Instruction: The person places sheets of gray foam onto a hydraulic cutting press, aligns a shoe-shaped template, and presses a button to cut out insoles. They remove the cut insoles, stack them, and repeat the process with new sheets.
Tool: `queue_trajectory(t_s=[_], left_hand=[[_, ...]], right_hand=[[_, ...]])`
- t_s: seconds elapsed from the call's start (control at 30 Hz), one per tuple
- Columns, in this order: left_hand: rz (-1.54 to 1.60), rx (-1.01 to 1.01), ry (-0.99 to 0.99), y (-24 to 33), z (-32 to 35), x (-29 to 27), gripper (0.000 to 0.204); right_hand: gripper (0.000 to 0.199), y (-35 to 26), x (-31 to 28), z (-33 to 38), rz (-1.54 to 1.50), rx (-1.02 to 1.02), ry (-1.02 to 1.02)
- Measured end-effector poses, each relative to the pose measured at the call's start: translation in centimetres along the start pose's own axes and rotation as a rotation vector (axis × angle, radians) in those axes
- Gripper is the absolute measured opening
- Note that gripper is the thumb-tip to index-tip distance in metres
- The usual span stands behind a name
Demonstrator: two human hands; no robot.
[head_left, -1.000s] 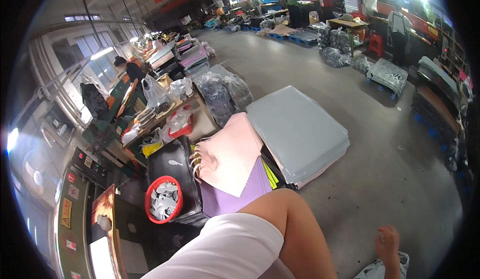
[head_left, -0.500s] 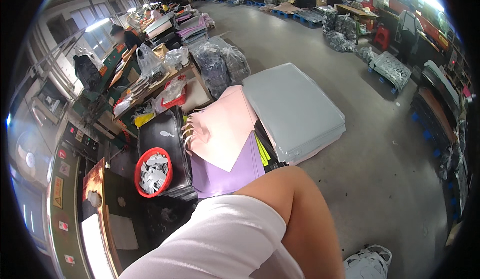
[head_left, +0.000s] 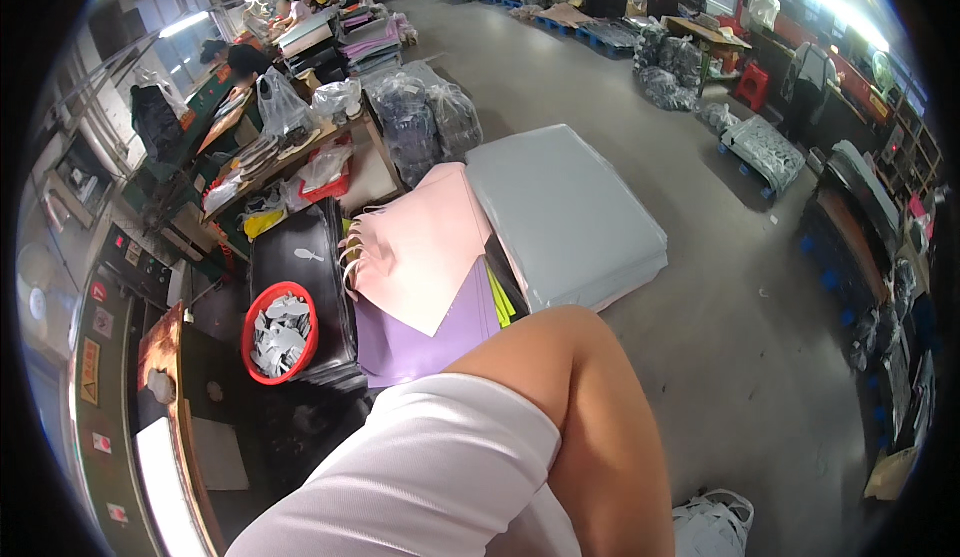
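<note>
Neither of my hands is in view. One bent arm of mine (head_left: 600, 407), bare below a white sleeve (head_left: 400, 467), fills the lower middle, its hand cut off by the lower edge. I cannot tell which arm it is. Just beyond the elbow lie purple sheets (head_left: 410, 352), with a pink sheet (head_left: 420, 247) cut into strips at one side on top. A thick stack of grey sheets (head_left: 565, 212) stands to their right. At left, a red basket (head_left: 312, 332) of grey cut pieces (head_left: 280, 335) rests beside black sheets (head_left: 295, 247) bearing one small light piece (head_left: 309, 255).
A green machine panel (head_left: 90, 387) with buttons stands at far left. Behind the sheets is a bench (head_left: 380, 162) with plastic bags. A person (head_left: 245, 62) works at the back left. A pallet load (head_left: 765, 152) and a white bag (head_left: 715, 527) are on the right.
The whole view has shifted, so the stacks and basket appear farther left and slightly higher. My arm stays bent. The person at the back left leans farther forward.
</note>
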State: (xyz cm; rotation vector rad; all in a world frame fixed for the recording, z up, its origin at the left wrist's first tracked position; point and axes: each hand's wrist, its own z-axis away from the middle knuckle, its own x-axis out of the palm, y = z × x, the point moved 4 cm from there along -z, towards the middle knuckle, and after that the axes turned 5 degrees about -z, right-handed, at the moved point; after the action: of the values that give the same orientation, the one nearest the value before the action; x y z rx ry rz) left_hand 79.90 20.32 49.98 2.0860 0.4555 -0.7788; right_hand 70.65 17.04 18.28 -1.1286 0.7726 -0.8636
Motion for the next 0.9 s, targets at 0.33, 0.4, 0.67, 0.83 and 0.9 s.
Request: queue_trajectory(t_s=[0.33, 0.4, 0.67, 0.83, 0.9], left_hand=[[-0.072, -0.007, -0.027, 0.1, 1.4, -0.9, 0.03], [-0.078, -0.004, -0.027, 0.5, 1.6, -1.4, 0.03], [-0.164, -0.042, -0.11, 2.7, 7.3, -4.2, 0.03], [-0.022, -0.387, 0.825, 3.0, 21.6, -8.8, 0.013], [0.301, -0.908, 1.027, 2.1, 28.7, -7.2, 0.019]], right_hand=[[0.022, 3.1, 0.5, 0.4, 0.08, 0.048, -0.05], [0.023, 4.2, 0.5, 0.9, 0.101, 0.054, -0.058], [0.024, 7.2, -1.9, 5.0, -0.12, 0.274, 0.141], [0.022, 5.3, -2.8, 7.5, -0.211, 0.244, 0.269], [0.026, 4.9, -1.9, 7.1, -0.228, 0.318, 0.24]])
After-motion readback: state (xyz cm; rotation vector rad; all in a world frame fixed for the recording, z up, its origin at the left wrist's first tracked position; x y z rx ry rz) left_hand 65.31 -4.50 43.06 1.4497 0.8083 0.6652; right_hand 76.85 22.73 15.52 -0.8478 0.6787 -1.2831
